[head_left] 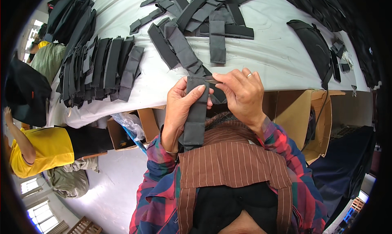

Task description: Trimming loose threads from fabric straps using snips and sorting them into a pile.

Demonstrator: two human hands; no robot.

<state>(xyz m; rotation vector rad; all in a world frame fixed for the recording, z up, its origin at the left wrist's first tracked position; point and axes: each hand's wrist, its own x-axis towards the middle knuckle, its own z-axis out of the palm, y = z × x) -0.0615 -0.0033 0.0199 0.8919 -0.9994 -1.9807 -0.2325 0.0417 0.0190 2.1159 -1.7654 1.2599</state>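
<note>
Just in front of my apron, at the table's near edge, my left hand (176, 109) grips a dark grey fabric strip (197, 121), thumb on top. The strip hangs down toward me, folded at its upper end. My right hand (243, 94) is closed in a pinch beside that upper end, a ring on one finger. A small dark piece (210, 79) runs from its fingertips to the strip's corner; whether it is a tool or cloth I cannot make out. More grey strips (182, 50) lie just beyond my hands.
A loose heap of strips (217, 28) covers the table's middle (261, 62). Strips stand in a tight row (110, 66) on the left. Dark fabric pieces (310, 42) lie right. Open cardboard boxes (300, 115) sit below the edge. A person in yellow (49, 146) is at left.
</note>
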